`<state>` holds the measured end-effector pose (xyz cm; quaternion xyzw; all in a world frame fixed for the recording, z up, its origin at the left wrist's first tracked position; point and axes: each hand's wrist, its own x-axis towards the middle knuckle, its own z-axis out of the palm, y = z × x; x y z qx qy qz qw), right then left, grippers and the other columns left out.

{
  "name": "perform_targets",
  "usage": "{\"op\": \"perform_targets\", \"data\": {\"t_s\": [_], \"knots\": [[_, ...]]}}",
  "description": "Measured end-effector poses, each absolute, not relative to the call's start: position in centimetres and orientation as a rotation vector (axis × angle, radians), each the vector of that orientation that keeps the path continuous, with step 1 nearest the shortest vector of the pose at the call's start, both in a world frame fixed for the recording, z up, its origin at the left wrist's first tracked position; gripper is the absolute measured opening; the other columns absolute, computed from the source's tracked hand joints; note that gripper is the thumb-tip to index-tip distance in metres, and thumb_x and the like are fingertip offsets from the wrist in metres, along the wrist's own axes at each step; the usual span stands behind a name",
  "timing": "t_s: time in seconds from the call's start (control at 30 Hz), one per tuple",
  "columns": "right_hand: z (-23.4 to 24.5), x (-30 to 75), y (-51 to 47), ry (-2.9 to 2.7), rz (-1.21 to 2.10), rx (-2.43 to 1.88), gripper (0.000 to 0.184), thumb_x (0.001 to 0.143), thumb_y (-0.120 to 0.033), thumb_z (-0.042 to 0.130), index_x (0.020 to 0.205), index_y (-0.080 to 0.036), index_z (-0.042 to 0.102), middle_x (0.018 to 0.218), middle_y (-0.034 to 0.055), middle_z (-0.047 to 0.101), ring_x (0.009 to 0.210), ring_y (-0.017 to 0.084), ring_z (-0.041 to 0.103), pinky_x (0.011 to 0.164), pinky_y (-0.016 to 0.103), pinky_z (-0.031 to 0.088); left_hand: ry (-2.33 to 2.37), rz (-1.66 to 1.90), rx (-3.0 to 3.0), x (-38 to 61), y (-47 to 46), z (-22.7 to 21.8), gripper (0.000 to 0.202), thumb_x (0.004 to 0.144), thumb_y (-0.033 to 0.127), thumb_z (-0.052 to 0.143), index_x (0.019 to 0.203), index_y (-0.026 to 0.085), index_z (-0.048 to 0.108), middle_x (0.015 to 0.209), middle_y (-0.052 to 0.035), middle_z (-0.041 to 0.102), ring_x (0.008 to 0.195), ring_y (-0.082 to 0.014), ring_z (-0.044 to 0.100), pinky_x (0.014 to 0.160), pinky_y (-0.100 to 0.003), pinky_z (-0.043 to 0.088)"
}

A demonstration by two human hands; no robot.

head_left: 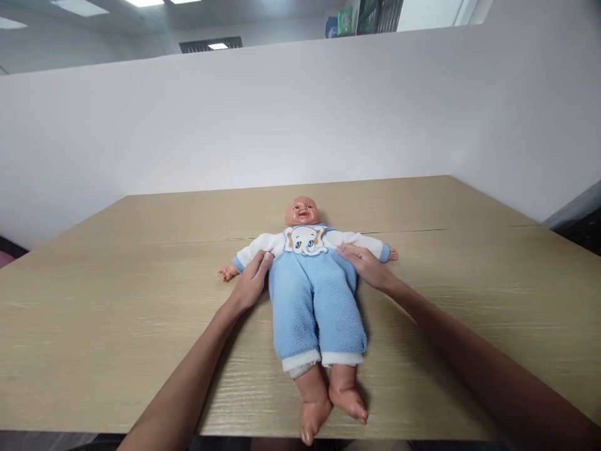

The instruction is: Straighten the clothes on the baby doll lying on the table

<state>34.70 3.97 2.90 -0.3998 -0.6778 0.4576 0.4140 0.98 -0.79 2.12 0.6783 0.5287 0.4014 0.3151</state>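
Observation:
A baby doll (310,294) lies on its back on the wooden table (117,300), head away from me and bare feet at the near edge. It wears a blue fleece overall with a white elephant bib and white sleeves. My left hand (251,282) rests against the doll's side under its outstretched arm, fingers on the blue fabric near the armpit. My right hand (366,266) touches the opposite side the same way, fingertips at the overall's upper edge below the other sleeve. Whether either hand pinches the fabric I cannot tell.
White partition walls (300,119) stand along the table's far and right edges. The table's near edge runs just below the doll's feet. A dark gap (582,219) shows at the far right beyond the table.

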Motion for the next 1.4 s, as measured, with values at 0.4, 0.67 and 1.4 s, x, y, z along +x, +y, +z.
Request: {"op": "perform_targets", "data": {"t_s": [0.4, 0.67, 1.4], "knots": [[1.0, 34.2, 4.2, -1.191, 1.502, -0.927, 0.033, 0.082, -0.054, 0.085, 0.096, -0.026, 0.075, 0.114, 0.0040, 0.077, 0.124, 0.030, 0.063, 0.121, 0.043, 0.041, 1.033, 1.055, 1.542, 0.5, -0.5, 3.1, 0.034, 0.109, 0.056, 0.050, 0.102, 0.023, 0.055, 0.095, 0.0009, 0.050, 0.087, -0.0180, 0.047, 0.086, -0.029, 0.040], [0.4, 34.8, 4.0, -1.221, 1.627, -0.864, 0.027, 0.088, -0.049, 0.085, 0.096, -0.027, 0.072, 0.094, -0.0009, 0.070, 0.090, 0.021, 0.062, 0.092, 0.035, 0.050, 0.938, 0.929, 1.513, 0.8, -1.1, 3.8, 0.028, 0.109, 0.054, 0.053, 0.112, 0.025, 0.053, 0.090, 0.0025, 0.045, 0.082, -0.0168, 0.042, 0.081, -0.030, 0.036], [2.3, 33.8, 3.0, -1.221, 1.568, -0.893, 0.031, 0.086, -0.052, 0.078, 0.099, -0.026, 0.068, 0.096, 0.0029, 0.075, 0.099, 0.027, 0.069, 0.096, 0.039, 0.056, 1.059, 1.033, 1.661, 0.4, 0.2, 3.4, 0.028, 0.110, 0.055, 0.050, 0.112, 0.027, 0.049, 0.098, 0.0000, 0.049, 0.088, -0.0185, 0.044, 0.083, -0.029, 0.041]]}}
